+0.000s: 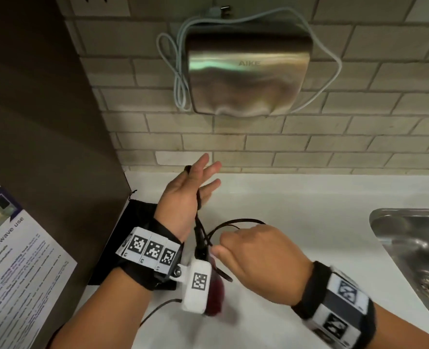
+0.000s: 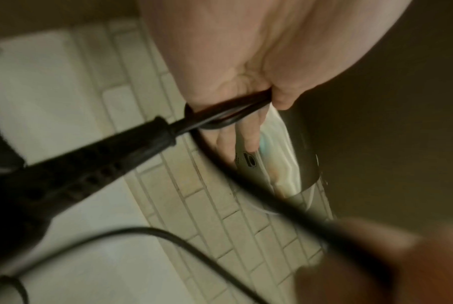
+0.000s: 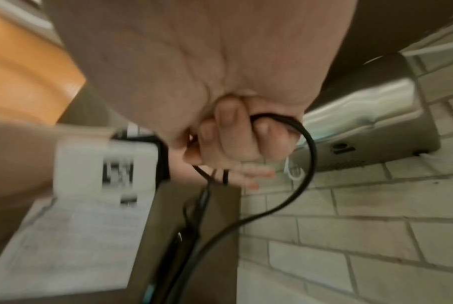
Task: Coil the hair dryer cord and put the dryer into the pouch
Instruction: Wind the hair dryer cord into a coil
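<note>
Coiling was the step in hand; nothing was bagged yet.

Left hand (image 1: 186, 195) was raised over the white counter (image 1: 296, 197), fingers spread and pointing toward the tiled wall. Black cord (image 1: 236, 222) was looped round the palm. In the left wrist view the thumb (image 2: 285, 96) clamped several strands against the palm while the other fingers lay straight.

Right hand (image 1: 256, 260) sat just beside and below the left, fingers curled. The right wrist view showed it fisted round a strand of the cord, a slack loop arcing out from the grip and down.

Hair dryer (image 1: 216, 293): mostly hidden behind the left wrist camera in the head view, with only a dark red, blurred part showing. Its black ribbed strain relief (image 2: 95, 164) ran up toward the left palm in the left wrist view. Whether the dryer hung or rested on the counter, could not tell.

Black drawstring pouch (image 1: 137, 215) lay flat on the counter under the left forearm, by the dark panel (image 1: 44, 122). Mouth hidden.

More cord trailed on the counter toward the near edge (image 1: 158, 308), so winding looked only partly done.

Next move, as judged: the right hand carries its strand up and over the left palm for another turn, keeping it taut enough that the turns under the thumb do not slip. The thumb must lift briefly to admit it. Risk: the loops springing off the open fingers.

Also noted: wall hand dryer (image 1: 248, 71), steel sink (image 1: 414, 248), microwave notice (image 1: 19, 260).
</note>
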The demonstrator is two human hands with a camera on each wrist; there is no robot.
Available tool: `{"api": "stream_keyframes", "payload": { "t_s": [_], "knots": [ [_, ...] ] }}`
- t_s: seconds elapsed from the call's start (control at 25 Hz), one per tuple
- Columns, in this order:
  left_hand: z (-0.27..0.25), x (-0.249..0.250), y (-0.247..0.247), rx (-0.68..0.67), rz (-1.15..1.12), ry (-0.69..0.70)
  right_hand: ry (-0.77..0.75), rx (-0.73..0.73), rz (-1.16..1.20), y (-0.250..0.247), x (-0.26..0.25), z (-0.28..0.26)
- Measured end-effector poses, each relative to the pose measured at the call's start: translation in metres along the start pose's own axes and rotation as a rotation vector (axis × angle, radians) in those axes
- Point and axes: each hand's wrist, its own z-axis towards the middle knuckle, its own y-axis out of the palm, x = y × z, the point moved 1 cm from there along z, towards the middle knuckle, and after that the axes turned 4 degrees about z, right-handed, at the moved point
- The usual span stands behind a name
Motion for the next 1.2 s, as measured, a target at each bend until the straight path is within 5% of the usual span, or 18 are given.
{"api": "stream_keyframes", "payload": {
  "t_s": [0.2,0.28,0.44,0.6,0.76,0.88,0.96,1.08,1.2],
  "knots": [
    [-0.009,-0.015,0.005,-0.179,0.601,0.047,-0.153,0.097,-0.127,-0.051,0.035,0.014],
    [-0.011,-0.012,0.01,-0.227,0.676,0.03,-0.146,0.124,-0.191,-0.059,0.058,0.032],
    [-0.01,-0.003,0.01,-0.24,0.512,-0.118,-0.09,0.127,-0.036,-0.045,0.094,0.057],
    [-0.01,-0.014,0.007,-0.278,0.63,-0.218,0.126,-0.004,-0.035,-0.02,0.11,0.059],
    [-0.009,-0.01,0.013,-0.343,0.189,-0.409,0.298,-0.157,0.446,0.006,0.106,0.051],
    [-0.006,-0.007,0.015,-0.353,-0.236,-0.371,0.208,-0.309,0.352,0.025,0.072,0.042],
    [-0.004,-0.005,0.018,-0.31,-0.297,-0.299,0.097,-0.35,0.229,0.032,0.049,0.029],
    [-0.001,-0.008,0.015,-0.175,-0.06,-0.154,-0.007,-0.356,0.077,0.008,0.03,0.014],
    [-0.001,-0.019,0.014,-0.144,0.346,-0.063,-0.082,-0.189,0.11,-0.041,0.033,0.012]
  ]
}}
